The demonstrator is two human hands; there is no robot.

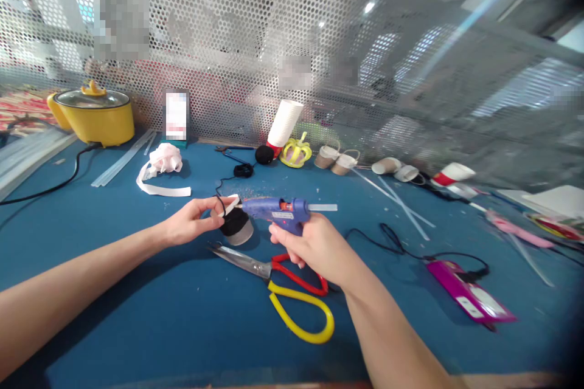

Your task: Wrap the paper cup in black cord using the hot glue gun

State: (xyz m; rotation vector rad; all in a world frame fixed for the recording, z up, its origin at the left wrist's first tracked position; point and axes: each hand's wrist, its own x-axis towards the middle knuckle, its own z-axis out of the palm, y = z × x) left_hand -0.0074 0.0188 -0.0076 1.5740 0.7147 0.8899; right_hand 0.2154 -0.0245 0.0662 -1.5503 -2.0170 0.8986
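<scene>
My right hand (319,246) is wrapped around the grip of a blue hot glue gun (262,208), with a clear glue stick (323,208) poking out of its back end. The gun's nozzle points left and meets, or nearly meets, a narrow white strip (230,205). Thumb and fingers of my left hand (196,220) pinch that strip, and black yarn runs down beside them. Just below the strip stands a small cup piece (239,234), its upper part wrapped in black yarn. Scissors (249,264) with red and yellow handles lie open in front of it.
Behind are black yarn (243,170), a crumpled white ribbon (166,159), a yellow electric pot (103,121), stacked paper cups (285,124) and small baskets (344,163). A purple power strip (469,292) with a cord lies right. Perforated metal (228,42) walls the back.
</scene>
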